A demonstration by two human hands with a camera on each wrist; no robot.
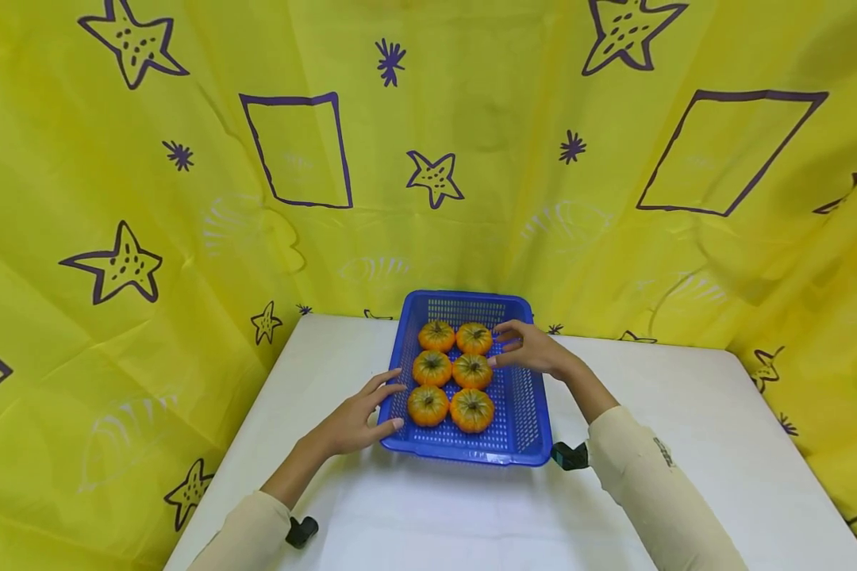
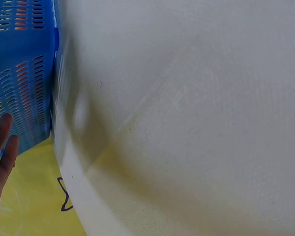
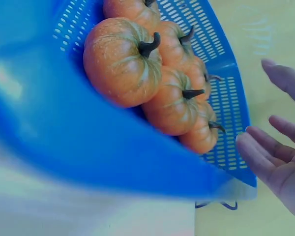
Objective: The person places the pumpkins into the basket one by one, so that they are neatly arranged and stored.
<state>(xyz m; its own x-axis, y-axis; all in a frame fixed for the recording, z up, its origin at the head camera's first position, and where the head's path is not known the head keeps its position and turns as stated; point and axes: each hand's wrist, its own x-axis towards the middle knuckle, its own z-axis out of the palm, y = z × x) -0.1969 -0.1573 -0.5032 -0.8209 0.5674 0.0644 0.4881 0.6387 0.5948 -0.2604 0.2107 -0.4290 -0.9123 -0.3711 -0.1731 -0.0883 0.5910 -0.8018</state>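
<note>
A blue plastic basket (image 1: 524,428) with perforated walls holds several small orange pumpkins with dark stems, lying in two columns toward its left side. My left hand (image 1: 350,424) is at the basket's left side, its fingers spread and reaching to the rim; whether they touch it cannot be told. Over the right part of the basket is my right hand (image 1: 532,349), fingers lightly bent and apart. Its thumb is close to the middle right pumpkin (image 1: 472,371), and its fingers are near the back right pumpkin (image 1: 474,339). Neither hand holds anything.
The basket stands on a white table (image 1: 636,388). Behind and on both sides hangs a yellow curtain (image 1: 493,238) with purple starfish drawings. A small black device (image 1: 301,532) is at the left wrist, another (image 1: 570,456) at the right.
</note>
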